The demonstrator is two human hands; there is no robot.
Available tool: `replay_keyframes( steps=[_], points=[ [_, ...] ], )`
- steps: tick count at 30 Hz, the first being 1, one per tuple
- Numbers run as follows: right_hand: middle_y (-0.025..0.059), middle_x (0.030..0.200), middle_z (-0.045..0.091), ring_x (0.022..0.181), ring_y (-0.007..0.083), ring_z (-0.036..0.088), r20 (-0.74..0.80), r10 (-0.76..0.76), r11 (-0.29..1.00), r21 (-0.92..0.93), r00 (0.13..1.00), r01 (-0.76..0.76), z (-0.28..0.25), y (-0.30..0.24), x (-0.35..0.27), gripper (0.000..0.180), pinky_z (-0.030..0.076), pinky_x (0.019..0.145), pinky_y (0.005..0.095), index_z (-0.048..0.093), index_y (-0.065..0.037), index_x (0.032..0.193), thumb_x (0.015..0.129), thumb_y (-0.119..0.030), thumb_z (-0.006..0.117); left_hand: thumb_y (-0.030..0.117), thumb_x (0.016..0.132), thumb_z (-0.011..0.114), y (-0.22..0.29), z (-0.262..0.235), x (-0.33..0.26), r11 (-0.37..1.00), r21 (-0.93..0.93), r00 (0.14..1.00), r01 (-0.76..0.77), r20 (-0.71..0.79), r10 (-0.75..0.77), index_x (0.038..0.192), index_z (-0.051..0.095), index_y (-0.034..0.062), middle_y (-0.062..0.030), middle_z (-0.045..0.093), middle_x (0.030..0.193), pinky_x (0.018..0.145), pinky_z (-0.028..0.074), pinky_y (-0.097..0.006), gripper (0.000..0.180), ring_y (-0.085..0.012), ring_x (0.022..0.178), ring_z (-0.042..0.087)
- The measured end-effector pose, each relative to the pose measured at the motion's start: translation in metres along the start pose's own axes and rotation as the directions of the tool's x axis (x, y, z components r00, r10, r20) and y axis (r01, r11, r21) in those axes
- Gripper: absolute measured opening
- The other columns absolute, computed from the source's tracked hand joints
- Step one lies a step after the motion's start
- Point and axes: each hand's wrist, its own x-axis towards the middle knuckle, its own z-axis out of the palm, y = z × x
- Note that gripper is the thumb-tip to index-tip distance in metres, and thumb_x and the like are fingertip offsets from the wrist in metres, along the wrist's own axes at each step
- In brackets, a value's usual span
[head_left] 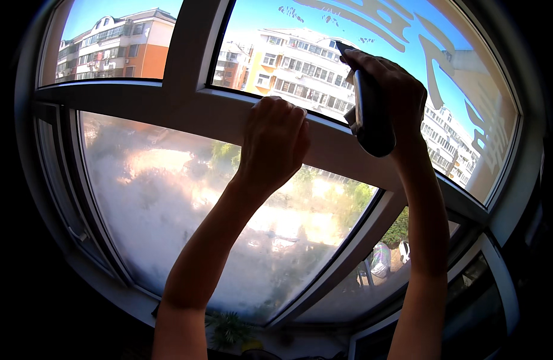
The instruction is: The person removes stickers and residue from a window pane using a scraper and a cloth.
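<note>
My right hand (398,90) is raised at the upper right, wrapped round a dark, glossy handheld tool (372,114) with a rounded lower end and a pointed tip. The tool is held up against the upper window pane (324,48), its exact kind unclear in the shadow. Pale strokes of lettering (435,54) and small dark flecks (330,19) mark that glass. Left of the tool, my left hand (275,138) is closed on the window frame's crossbar (330,141), its fingers curled at the ledge. The fingertips of both hands are mostly hidden.
Below the crossbar, a hazy lower pane (168,198) fills the middle. A smaller upper pane (114,45) is at the left. A potted plant (229,329) stands low by the sill. Apartment buildings (312,66) show outside. A white-framed panel (492,264) stands at the lower right.
</note>
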Motion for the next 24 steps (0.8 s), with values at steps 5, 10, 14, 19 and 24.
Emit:
replay_keyframes(
  steps=[5,10,14,19,24],
  points=[
    [0.0079,0.094,0.072,0.085,0.0258,0.071,0.083,0.022,0.999,-0.040,0.996,-0.018,-0.006,0.020,0.021,0.057,0.057,0.076,0.0360,0.066,-0.020,0.118,0.063,-0.026,0.080,0.007,0.086,0.059,0.008,-0.002,0.003,0.999,-0.008,0.998,0.040,0.055,-0.039,0.090,0.059,0.0014,-0.0130,0.056,0.085,0.084,0.045,-0.043,0.007,-0.0308,0.089,0.055],
    [0.0088,0.100,0.072,0.088,0.0255,0.071,0.047,-0.071,0.997,-0.004,0.996,0.072,0.001,0.020,0.010,0.073,0.057,0.078,0.0341,0.064,-0.015,0.122,0.054,-0.034,0.084,0.006,0.085,0.059,0.004,-0.005,0.001,0.999,0.001,0.996,0.044,0.080,-0.044,0.090,0.060,0.0014,-0.0124,0.056,0.084,0.084,0.045,-0.042,0.007,-0.0305,0.089,0.055],
    [0.0081,0.102,0.072,0.086,0.0230,0.072,0.078,-0.040,0.999,-0.027,0.996,0.042,-0.003,0.019,0.022,0.061,0.058,0.076,0.0308,0.064,-0.014,0.122,0.066,-0.026,0.083,0.006,0.085,0.059,0.003,-0.004,0.002,1.000,-0.004,0.997,0.028,0.072,-0.028,0.090,0.060,0.0016,-0.0118,0.056,0.083,0.083,0.045,-0.042,0.007,-0.0297,0.089,0.056],
    [0.0079,0.102,0.072,0.085,0.0207,0.072,0.076,-0.047,0.999,0.030,0.996,0.045,-0.005,0.023,0.014,0.044,0.058,0.073,0.0281,0.064,-0.014,0.122,0.079,-0.016,0.074,0.005,0.085,0.059,0.003,-0.006,0.000,1.000,-0.002,0.998,0.030,0.055,-0.030,0.090,0.060,0.0022,-0.0122,0.057,0.083,0.081,0.046,-0.041,0.006,-0.0291,0.088,0.056],
    [0.0077,0.102,0.072,0.071,0.0174,0.072,0.125,-0.062,0.989,0.139,0.990,0.045,-0.007,0.031,0.014,0.036,0.059,0.062,0.0259,0.063,-0.011,0.123,0.087,-0.011,0.065,0.005,0.082,0.059,0.000,0.001,0.001,1.000,-0.031,1.000,0.003,0.016,-0.002,0.085,0.058,0.0020,-0.0123,0.055,0.081,0.080,0.044,-0.042,0.004,-0.0290,0.084,0.054]
  ],
)
